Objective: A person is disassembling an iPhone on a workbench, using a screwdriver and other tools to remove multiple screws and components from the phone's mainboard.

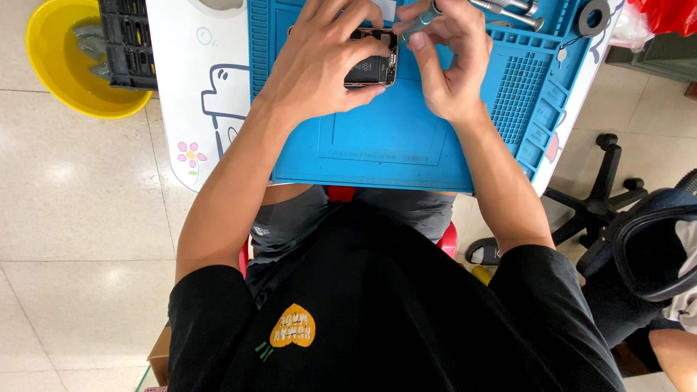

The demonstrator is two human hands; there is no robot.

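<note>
An opened phone (372,69) with its dark insides showing lies on a blue repair mat (392,145). My left hand (319,62) covers and grips the phone's left side, holding it down. My right hand (446,54) is closed on a small grey screwdriver (417,25), whose tip points at the phone's upper right corner. Most of the phone is hidden under my fingers.
The mat lies on a white table (192,87) with cartoon drawings. More metal tools (508,9) and a grey ring (594,16) rest at the mat's far right. A yellow basin (72,72) and black crate (127,43) stand left; an office chair (624,218) stands right.
</note>
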